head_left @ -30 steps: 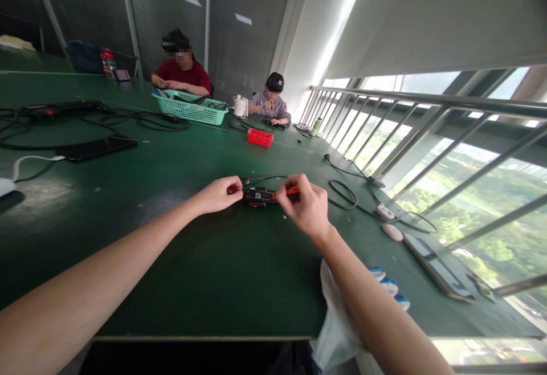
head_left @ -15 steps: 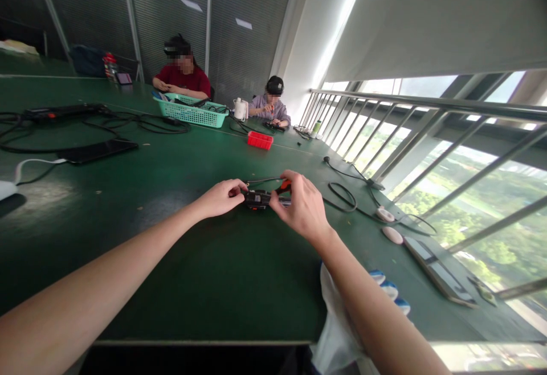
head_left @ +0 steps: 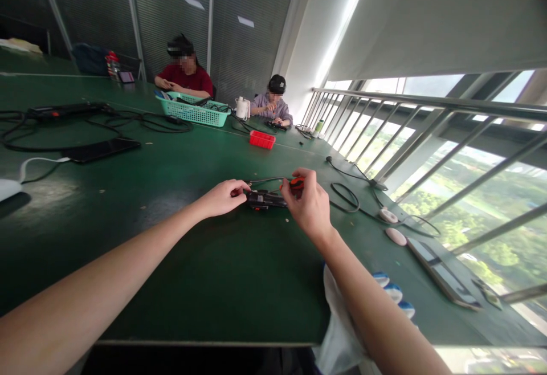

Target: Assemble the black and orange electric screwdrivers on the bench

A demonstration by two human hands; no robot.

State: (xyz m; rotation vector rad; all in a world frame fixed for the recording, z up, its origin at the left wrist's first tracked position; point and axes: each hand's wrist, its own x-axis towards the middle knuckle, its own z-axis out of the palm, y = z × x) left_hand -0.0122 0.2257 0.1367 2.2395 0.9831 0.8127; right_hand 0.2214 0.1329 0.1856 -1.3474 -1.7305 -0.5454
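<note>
- Surface and room: green table [head_left: 192, 289]; metal railing [head_left: 444, 102] toward two o'clock, red tray [head_left: 262, 140] at twelve, turquoise basket [head_left: 194, 111] toward eleven.
- Orientation: black device [head_left: 261, 199] lying on the table between the hands, long axis nine to three o'clock.
- Appearance: dark casing, small orange-red mark on its six-o'clock side.
- Left hand [head_left: 224, 197]: thumb and forefinger curled at the nine-o'clock end; grip cannot be told.
- Right hand [head_left: 310, 201]: pinching an orange-handled tool [head_left: 298, 182] near the three-o'clock end.
</note>
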